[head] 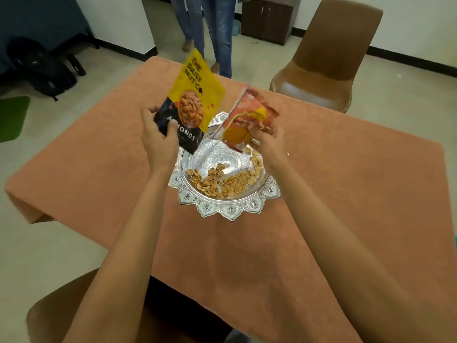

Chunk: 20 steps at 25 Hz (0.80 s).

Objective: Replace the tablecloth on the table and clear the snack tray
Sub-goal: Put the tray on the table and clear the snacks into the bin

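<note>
Above the middle of the table, the left hand [158, 134] pinches the lower end of the almond pouch [191, 102] while the right hand [268, 139] grips the orange snack packet [249, 117], its print too blurred to read. Both look light, crinkly and slippery, best held by a flat edge. Below them the silver snack tray [231, 209] holds loose shells [226, 181] on the orange tablecloth [333, 194], well inside its edges.

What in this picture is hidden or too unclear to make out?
Head view only:
- Orange packet: print blurred, unreadable; the right hand covers its lower corner.
- Almond packet: the left hand hides part of the word on it.
- Silver tray: far rim hidden behind both packets.
- People standing beyond the table: cut off by the top edge.
</note>
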Each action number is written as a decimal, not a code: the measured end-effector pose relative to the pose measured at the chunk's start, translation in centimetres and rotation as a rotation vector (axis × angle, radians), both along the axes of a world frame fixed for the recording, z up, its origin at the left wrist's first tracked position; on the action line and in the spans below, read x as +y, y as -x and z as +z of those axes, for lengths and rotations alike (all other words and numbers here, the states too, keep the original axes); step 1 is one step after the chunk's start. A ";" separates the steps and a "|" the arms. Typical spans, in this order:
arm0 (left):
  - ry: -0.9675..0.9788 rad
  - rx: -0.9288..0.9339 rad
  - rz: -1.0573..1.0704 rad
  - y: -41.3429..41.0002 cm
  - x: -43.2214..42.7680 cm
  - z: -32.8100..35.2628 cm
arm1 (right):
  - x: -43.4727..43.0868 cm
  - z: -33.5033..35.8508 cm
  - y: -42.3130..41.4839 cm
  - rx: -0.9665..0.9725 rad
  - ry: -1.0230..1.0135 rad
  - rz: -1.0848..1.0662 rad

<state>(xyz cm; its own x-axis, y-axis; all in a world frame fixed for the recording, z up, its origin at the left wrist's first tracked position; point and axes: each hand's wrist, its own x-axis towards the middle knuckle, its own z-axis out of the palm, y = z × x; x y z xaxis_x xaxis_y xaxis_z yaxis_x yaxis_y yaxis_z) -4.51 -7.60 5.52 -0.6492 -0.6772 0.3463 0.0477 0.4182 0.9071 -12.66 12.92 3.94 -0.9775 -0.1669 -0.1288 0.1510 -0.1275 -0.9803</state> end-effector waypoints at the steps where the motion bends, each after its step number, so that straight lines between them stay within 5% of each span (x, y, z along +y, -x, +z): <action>1: -0.014 0.019 -0.006 0.0 0.2 0.2 | 0.0 0.2 -0.2 -0.028 0.065 -0.012; 6: -0.112 -0.003 -0.147 -0.1 2.3 0.0 | 1.0 0.4 -1.0 -0.065 0.033 -0.031; 11: -0.560 0.169 -0.325 0.6 6.6 1.5 | 8.9 2.1 -0.3 -0.129 0.257 -0.249; 20: -0.816 -0.134 -0.517 -0.5 27.0 -5.7 | 28.2 -7.9 -5.8 -0.345 -0.279 -0.482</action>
<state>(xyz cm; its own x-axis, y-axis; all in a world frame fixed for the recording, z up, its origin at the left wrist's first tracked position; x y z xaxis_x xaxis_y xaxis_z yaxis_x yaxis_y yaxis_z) -4.03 19.38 -0.23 -0.9335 -0.2972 -0.2007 -0.0755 -0.3844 0.9201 -6.83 41.07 -3.99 -0.8293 0.3644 -0.4237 0.4524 -0.0076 -0.8918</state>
